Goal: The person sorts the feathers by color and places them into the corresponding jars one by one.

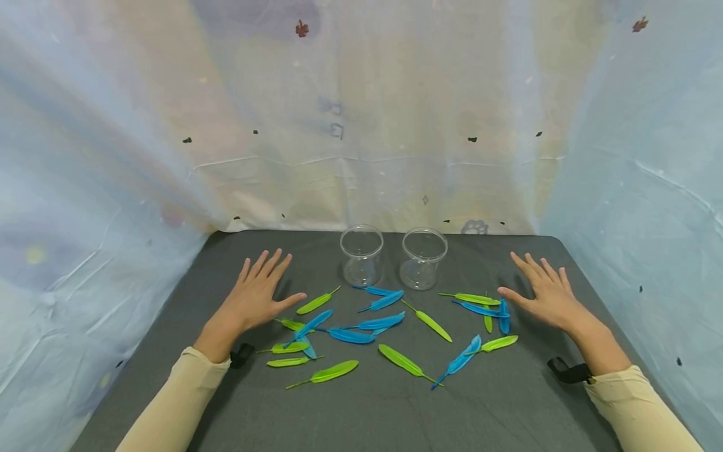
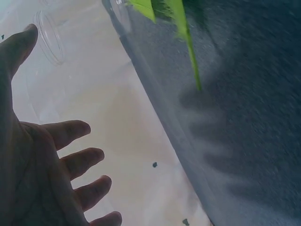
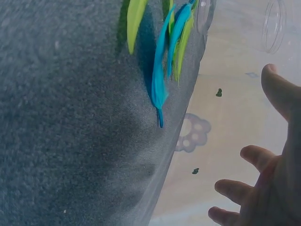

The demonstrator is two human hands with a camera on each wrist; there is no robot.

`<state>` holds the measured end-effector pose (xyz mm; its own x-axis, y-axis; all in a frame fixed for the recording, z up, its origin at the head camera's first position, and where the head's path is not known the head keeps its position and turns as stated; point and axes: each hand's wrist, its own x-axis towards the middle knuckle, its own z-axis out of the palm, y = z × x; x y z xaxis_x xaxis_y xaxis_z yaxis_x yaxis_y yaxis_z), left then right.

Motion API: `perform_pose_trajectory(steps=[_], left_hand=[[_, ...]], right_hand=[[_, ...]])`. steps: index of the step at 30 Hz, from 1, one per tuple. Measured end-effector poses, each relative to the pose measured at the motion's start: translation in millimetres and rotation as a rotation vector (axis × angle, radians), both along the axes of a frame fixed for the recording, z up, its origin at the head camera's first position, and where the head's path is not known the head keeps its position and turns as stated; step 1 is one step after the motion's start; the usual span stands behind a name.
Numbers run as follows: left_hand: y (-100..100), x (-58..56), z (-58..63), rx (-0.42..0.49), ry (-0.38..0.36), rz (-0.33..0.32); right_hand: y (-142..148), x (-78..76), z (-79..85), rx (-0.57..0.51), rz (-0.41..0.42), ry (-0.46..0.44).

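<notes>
Both hands hover over the dark table, fingers spread and holding nothing. On the left side is my left hand [image 1: 254,298], its thumb near a green feather [image 1: 317,302]. My right hand [image 1: 545,295] is at the right, its thumb close to a blue feather [image 1: 504,317] and a green feather [image 1: 474,299]. Several more green and blue feathers lie scattered between the hands, some crossing each other. In the right wrist view a blue feather [image 3: 159,80] lies beside green ones. Two clear plastic cups, the left cup [image 1: 362,254] and the right cup [image 1: 423,257], stand upright behind the feathers.
A dark grey cloth covers the table [image 1: 361,420]. Pale patterned curtains [image 1: 395,125] hang behind it and along both sides. A black strap [image 1: 567,371] is worn at the right wrist, another strap [image 1: 243,355] at the left.
</notes>
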<state>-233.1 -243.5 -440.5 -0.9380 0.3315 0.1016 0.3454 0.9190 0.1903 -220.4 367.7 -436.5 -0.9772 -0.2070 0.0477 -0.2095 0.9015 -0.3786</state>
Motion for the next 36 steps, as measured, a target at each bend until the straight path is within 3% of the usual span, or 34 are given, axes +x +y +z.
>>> perform_pose_trajectory(steps=[17, 28, 36], left_hand=[[35.6, -19.6, 14.6, 0.013, 0.003, -0.059], [63.6, -41.2, 21.6, 0.005, 0.004, -0.09], [77.4, -54.1, 27.3, 0.008, -0.013, -0.106]], right_hand=[[-3.0, -15.3, -8.6, 0.023, 0.012, -0.035], [-2.0, -20.0, -13.1, -0.074, 0.072, -0.036], [-2.7, -22.7, -16.2, -0.119, 0.056, -0.052]])
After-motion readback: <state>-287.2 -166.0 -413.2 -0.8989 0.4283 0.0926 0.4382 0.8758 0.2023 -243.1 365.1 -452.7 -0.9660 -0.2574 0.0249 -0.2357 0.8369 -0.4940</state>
